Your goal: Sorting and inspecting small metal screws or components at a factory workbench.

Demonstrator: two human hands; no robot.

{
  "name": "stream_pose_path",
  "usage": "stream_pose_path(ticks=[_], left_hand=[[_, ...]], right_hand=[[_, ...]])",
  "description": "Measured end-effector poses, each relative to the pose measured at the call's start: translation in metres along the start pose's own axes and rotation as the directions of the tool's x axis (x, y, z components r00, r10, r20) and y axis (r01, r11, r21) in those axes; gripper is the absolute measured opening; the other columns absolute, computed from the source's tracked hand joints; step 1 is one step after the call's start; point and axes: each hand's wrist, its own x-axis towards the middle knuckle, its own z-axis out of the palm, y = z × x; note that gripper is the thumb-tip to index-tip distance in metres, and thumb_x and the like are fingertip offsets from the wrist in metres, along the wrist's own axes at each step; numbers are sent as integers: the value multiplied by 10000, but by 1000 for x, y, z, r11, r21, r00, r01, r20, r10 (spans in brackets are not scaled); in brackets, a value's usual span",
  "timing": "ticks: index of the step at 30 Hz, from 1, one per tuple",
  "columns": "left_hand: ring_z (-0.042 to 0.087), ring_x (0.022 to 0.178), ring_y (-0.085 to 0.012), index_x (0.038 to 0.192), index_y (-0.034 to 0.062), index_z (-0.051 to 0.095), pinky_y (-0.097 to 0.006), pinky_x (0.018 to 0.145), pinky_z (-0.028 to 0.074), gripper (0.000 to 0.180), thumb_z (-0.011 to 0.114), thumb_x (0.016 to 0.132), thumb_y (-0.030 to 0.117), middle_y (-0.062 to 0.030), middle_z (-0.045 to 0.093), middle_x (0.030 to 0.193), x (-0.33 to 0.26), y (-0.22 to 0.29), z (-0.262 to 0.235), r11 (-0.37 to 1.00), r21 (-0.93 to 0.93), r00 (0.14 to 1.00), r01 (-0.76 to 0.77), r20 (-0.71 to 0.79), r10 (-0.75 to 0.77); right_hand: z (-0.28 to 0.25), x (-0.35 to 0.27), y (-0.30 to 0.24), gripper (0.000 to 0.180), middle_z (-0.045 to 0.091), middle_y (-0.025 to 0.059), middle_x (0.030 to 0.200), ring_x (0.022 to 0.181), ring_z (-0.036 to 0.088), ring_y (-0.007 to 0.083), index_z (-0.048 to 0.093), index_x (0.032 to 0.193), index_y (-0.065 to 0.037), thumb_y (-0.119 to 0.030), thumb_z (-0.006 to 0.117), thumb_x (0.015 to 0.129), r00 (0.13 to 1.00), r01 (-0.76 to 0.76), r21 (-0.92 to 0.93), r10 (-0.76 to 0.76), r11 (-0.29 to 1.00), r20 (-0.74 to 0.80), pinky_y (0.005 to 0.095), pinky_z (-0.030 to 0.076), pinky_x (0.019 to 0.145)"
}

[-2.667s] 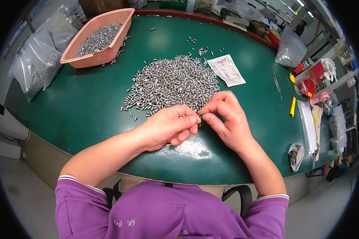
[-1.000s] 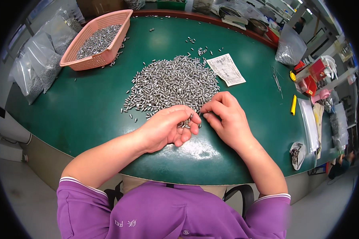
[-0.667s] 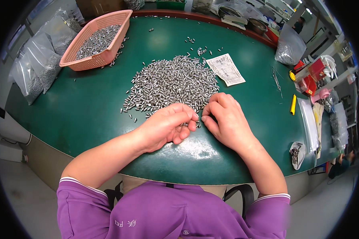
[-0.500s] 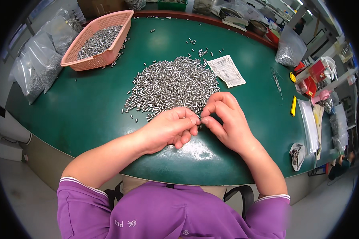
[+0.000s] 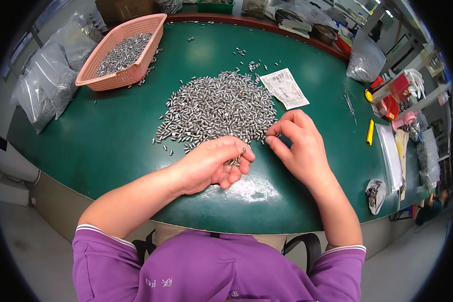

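Observation:
A heap of small silvery pin-like metal parts lies on the green table. At its near edge my left hand is turned partly palm up, fingers curled round several of the same metal parts. One part stands up by its thumb and fingertip. My right hand is apart from the left, at the right near edge of the heap. Its thumb and index fingertips are almost together; whether a part is between them is too small to make out.
A pink basket of similar parts stands at the back left, beside clear bags of parts. A printed paper slip touches the heap's right side. Further right are a yellow cutter-like tool, thin wires and another filled bag.
My right hand has drawn away from the left, to the right and toward the heap's edge. My left thumb has shifted, so the metal parts in that hand now show.

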Motion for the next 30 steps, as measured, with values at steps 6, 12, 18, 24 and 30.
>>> stream_pose_path(ticks=[6,12,18,24,30], left_hand=[[534,626,-100,1022,21,527,-213,502,447,212,449,951,206,-72,548,862,0,0,1,999,-29,1000,-25,-19,24],[539,626,-82,1013,27,524,-202,501,452,191,463,949,196,-54,556,862,2,-2,1,999,22,999,-33,-37,34],[539,611,-67,1008,36,520,-187,480,445,177,477,947,197,-36,559,843,2,-2,-1,999,17,999,-39,-31,39],[539,611,-59,1001,43,520,-184,481,445,180,493,946,212,-25,559,833,2,-3,-1,999,30,999,-44,-23,45],[532,611,-59,1006,42,515,-188,480,438,179,517,936,206,-21,558,829,2,-2,-1,998,52,999,-18,-32,20]], right_hand=[[3,-4,0,98,542,66,827,814,554,256,636,757,-77,-101,705,692,990,-76,-90,86,993,111,373,469,712],[14,-7,3,73,541,78,838,834,549,275,623,770,-62,-91,674,727,992,13,-64,-4,998,126,378,465,734],[14,-4,1,124,535,78,867,834,542,279,609,817,-61,-62,681,717,998,27,-26,-26,999,54,389,460,736],[12,-6,-3,124,534,72,861,836,541,272,616,808,-79,-60,687,708,991,24,-12,-23,1000,131,380,459,734],[15,-4,-4,116,533,67,855,849,535,259,628,823,-78,-66,685,723,995,17,95,-27,995,100,366,452,741]])
